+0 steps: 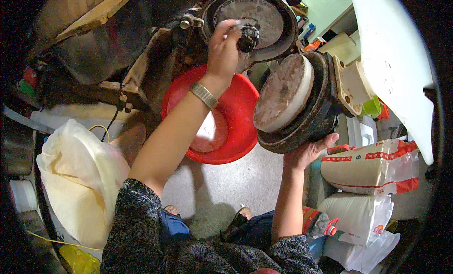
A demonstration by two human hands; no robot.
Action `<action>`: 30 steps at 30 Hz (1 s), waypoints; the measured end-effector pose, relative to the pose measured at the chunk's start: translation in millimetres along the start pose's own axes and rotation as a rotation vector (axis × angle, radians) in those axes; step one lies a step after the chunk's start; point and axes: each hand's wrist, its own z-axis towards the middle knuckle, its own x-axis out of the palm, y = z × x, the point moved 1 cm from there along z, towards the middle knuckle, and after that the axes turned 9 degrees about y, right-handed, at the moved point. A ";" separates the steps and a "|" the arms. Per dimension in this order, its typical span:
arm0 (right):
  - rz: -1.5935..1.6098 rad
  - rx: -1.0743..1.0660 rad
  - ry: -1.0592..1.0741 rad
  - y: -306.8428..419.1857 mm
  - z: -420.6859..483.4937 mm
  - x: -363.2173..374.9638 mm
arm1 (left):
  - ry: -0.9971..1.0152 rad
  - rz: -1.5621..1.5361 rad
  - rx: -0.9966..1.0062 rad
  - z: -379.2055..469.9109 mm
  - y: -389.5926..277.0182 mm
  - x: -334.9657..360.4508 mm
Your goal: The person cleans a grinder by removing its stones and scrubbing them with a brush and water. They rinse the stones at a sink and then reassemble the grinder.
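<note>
My left hand (224, 44), with a metal watch band at the wrist, reaches to the dark, wet hub (248, 38) in the middle of a round stone-mill housing (208, 22). Its fingertips are blurred, so I cannot tell whether they pinch anything. At the right, a round grinding stone (283, 93) sits tilted in a dark metal cover (300, 132) that stands swung out from the housing. From below, my right hand (308, 152) holds this cover's lower rim, thumb sticking out to the right. Below the housing, a red plastic basin (244, 132) contains some whitish liquid.
A cream cloth bag (81, 167) lies at the left near a black cable and a wooden frame (120, 93). Stacked plastic-wrapped packages (357, 167) and a red-capped bottle (315, 222) are at the right. A large white curved panel (393, 61) hangs at the upper right.
</note>
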 end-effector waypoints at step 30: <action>0.192 0.113 0.152 3.8 2.2 -14.7 | 0.367 1.223 0.106 -35.8 74.0 -23.3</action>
